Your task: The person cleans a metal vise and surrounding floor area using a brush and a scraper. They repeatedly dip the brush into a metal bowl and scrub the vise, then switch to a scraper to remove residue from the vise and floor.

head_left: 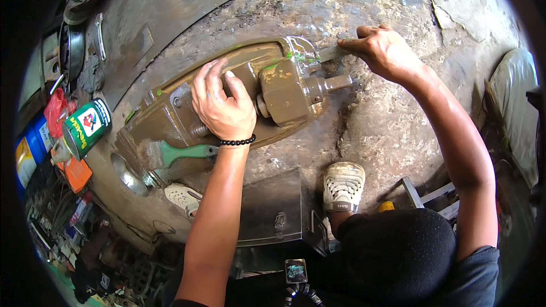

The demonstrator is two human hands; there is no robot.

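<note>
A large, brown-coated bench vise (284,92) lies on the floor, wet-looking, with flecks of green and orange on it. My left hand (223,101) rests open on its middle, the fingers bent over the body. Near the wrist, a paintbrush with a green handle (185,153) lies across the near side of the vise. My right hand (382,51) is closed round a flat grey metal blade (333,53), whose far end meets the vise's right end. Whether that blade is a scraper or a file I cannot tell.
A green tin (86,128), a metal bowl (128,175) and a red plastic bag (56,109) stand at the left. A wrench (100,36) lies on a metal sheet (165,0) at far left. A dark metal box (270,207) is close to my shoes (343,186).
</note>
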